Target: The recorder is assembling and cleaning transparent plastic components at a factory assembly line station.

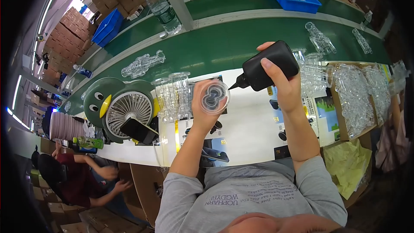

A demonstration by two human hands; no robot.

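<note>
My left hand (201, 111) is wrapped round a transparent plastic cup-like part (215, 108), its round open end turned up. Inside its rim a rounded double-lobed shape shows. In my right hand (281, 82) is a black squeeze bottle (271, 65), tilted so that its thin nozzle points left. The nozzle's tip is at the right edge of the part's rim; whether it touches cannot be made out. Left of my left hand stand several transparent plastic parts (172, 92), and more transparent parts (314, 75) stand just right of the bottle.
A green fan (131, 110) with a dark phone (139, 131) before it stands at left. At right is a cardboard box (343, 134) of transparent parts. Behind lies a green conveyor belt (224, 39), with a water bottle (163, 12) and a blue tray (290, 5) farther back. Another person (77, 174) works at lower left.
</note>
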